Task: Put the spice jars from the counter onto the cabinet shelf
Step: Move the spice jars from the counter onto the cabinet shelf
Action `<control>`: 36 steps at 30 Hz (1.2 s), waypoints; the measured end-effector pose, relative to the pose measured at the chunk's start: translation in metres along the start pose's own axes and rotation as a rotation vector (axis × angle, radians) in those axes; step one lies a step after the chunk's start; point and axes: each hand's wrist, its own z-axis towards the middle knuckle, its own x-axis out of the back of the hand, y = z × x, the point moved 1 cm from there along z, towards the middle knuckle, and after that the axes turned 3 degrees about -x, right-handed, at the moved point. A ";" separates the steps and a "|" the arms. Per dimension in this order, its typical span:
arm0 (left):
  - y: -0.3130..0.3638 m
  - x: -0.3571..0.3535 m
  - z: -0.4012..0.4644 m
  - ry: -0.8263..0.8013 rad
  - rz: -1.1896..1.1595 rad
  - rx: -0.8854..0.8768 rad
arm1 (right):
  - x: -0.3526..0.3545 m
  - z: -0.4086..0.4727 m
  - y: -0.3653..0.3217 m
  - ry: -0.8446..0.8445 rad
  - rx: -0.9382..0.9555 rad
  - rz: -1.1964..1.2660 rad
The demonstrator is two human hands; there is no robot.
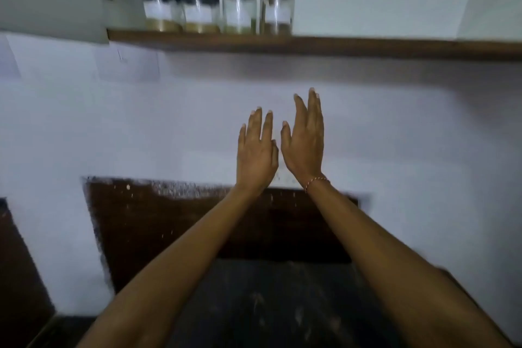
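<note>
The left hand (257, 151) and right hand (304, 138) are reaching up side by side with fingers straight, holding nothing. Well above them, four spice jars (217, 7) are standing upright in a row on the cabinet shelf (339, 46), toward its left end, lids up. A pale wall (141, 121) is filling the background, and a dark counter (254, 305) is lying near, below the arms.

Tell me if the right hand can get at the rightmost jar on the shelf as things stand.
Probably yes. The right hand is open and holds nothing, below the shelf. The rightmost jar stands at the front edge with nothing before it, open space to its right.
</note>
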 end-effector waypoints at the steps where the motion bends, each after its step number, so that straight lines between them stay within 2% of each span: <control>1: -0.003 -0.001 -0.033 -0.056 -0.006 0.023 | 0.001 -0.032 0.004 -0.044 -0.019 -0.024; 7: -0.011 0.017 -0.200 -0.307 -0.064 0.260 | 0.010 -0.198 0.001 -0.326 -0.162 -0.157; 14: -0.010 0.051 -0.341 -0.639 -0.207 0.290 | 0.052 -0.366 -0.027 -0.501 -0.332 -0.116; 17: -0.010 0.057 -0.387 -0.788 -0.249 0.353 | 0.074 -0.420 -0.035 -0.659 -0.384 -0.095; 20: -0.010 0.062 -0.412 -0.891 -0.408 0.573 | 0.082 -0.453 -0.037 -0.871 -0.518 0.011; 23: -0.008 0.064 -0.414 -0.884 -0.590 0.793 | 0.078 -0.459 -0.037 -1.023 -0.670 0.126; 25: -0.008 0.064 -0.410 -0.877 -0.612 0.836 | 0.071 -0.458 -0.037 -1.027 -0.727 0.148; 27: -0.008 0.064 -0.406 -0.864 -0.656 0.865 | 0.063 -0.455 -0.036 -0.962 -0.787 0.146; 30: -0.011 0.064 -0.396 -0.838 -0.716 0.935 | 0.058 -0.442 -0.032 -0.913 -0.802 0.192; 34: -0.018 0.066 -0.357 -0.750 -0.906 1.122 | 0.068 -0.400 -0.016 -0.810 -0.932 0.411; 36: -0.018 0.067 -0.333 -0.798 -0.951 1.074 | 0.076 -0.371 -0.007 -0.820 -0.983 0.568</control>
